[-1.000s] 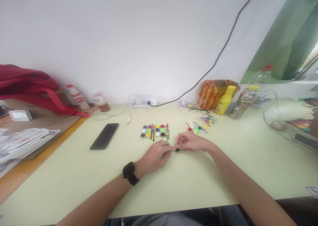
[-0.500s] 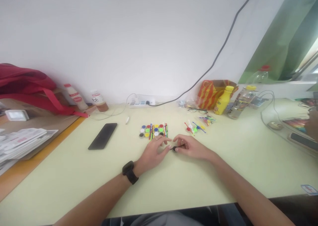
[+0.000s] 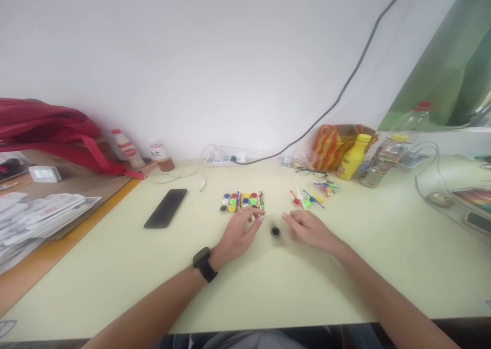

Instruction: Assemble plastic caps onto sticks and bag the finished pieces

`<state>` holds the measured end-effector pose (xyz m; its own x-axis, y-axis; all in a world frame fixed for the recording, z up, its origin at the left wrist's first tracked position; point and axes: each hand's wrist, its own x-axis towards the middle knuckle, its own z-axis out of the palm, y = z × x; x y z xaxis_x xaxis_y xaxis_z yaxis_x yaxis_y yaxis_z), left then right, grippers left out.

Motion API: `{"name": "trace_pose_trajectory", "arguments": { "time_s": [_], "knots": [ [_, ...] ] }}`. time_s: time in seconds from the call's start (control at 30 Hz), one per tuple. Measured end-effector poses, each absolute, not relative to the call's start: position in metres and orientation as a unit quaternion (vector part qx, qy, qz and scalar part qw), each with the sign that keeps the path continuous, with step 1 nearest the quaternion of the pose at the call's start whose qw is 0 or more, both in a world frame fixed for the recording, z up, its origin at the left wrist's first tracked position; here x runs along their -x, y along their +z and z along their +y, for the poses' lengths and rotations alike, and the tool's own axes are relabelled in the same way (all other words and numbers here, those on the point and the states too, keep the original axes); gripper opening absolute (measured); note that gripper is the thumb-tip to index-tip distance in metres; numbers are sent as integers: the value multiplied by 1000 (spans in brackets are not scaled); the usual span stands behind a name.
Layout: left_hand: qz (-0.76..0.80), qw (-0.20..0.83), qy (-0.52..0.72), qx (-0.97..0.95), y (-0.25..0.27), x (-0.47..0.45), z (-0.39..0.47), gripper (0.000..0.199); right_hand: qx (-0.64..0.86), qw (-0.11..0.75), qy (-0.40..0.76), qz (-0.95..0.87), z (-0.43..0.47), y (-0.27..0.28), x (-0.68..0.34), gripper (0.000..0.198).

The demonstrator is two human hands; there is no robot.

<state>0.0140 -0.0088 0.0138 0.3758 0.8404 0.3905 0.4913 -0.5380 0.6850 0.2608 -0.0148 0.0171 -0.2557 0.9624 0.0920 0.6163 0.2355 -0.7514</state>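
On the table between my hands is a small black round piece [image 3: 275,231], with a faint blurred ring around it as if it is spinning. Neither hand touches it. My left hand [image 3: 238,232] rests just left of it, thumb and fingers slightly apart and holding nothing. To its right, my right hand [image 3: 310,229] has its fingers curled in, with nothing visible in them. Behind my left hand lie coloured discs [image 3: 232,202] in rows, with thin coloured sticks [image 3: 261,200] among them. Several coloured stick-and-disc pieces [image 3: 307,201] lie beyond my right hand.
A black phone [image 3: 165,208] lies at left, near stacked papers [image 3: 42,211]. Along the wall are a power strip [image 3: 224,158], glasses [image 3: 311,172], a striped bag [image 3: 326,147], a yellow bottle [image 3: 353,157] and a clear bottle [image 3: 383,162]. More small coloured pieces [image 3: 327,188] lie near the glasses.
My right hand has let go of the black piece and drawn back to the right, its fingers curling. The piece now stands alone, blurred around its edge. My left hand stays nearby.
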Motion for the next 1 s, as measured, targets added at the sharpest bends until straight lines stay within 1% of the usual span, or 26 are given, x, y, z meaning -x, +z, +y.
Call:
{"name": "trace_pose_trajectory", "arguments": {
  "time_s": [0.07, 0.13, 0.2, 0.33, 0.63, 0.83, 0.93, 1.0],
  "knots": [
    [418, 233, 373, -795, 13, -14, -7, 23, 532, 299, 338, -716, -15, 19, -258, 58],
    [418, 232, 376, -794, 12, -14, -7, 23, 535, 340, 339, -695, -13, 21, -258, 60],
    [417, 233, 378, -793, 12, -14, -6, 23, 536, 360, 323, -692, -10, 21, -260, 59],
    [413, 233, 377, -796, 12, -14, -7, 23, 524, 363, 302, -709, -8, 22, -262, 49],
    [409, 240, 375, -797, 13, -15, -7, 21, 502, 349, 323, -722, -9, 19, -260, 29],
    [408, 240, 378, -796, 14, -15, -8, 21, 485, 342, 310, -743, -9, 15, -259, 23],
    [409, 238, 378, -795, 14, -15, -8, 20, 476, 333, 281, -764, -11, 11, -259, 18],
    [406, 238, 378, -797, 14, -15, -8, 20, 464, 325, 260, -782, -13, 10, -258, 21]
  ]
}}
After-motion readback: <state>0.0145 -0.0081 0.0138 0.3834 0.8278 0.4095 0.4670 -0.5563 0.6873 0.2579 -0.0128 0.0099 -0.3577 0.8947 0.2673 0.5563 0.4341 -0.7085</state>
